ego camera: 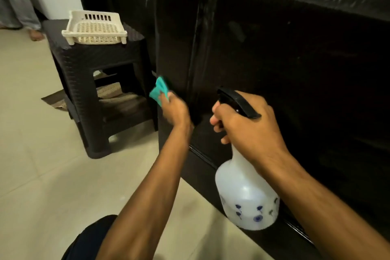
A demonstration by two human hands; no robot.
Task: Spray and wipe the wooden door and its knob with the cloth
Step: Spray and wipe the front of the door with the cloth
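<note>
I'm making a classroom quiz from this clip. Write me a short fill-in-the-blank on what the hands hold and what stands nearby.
1. The left hand presses a ____ cloth on the door.
2. The right hand grips a spray ____.
3. The cream basket sits on a dark ____.

Missing words: teal; bottle; stool

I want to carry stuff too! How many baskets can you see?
1. The cream slotted plastic basket sits on top of the dark woven-look plastic stool beside the door. Others may be out of view.
</note>
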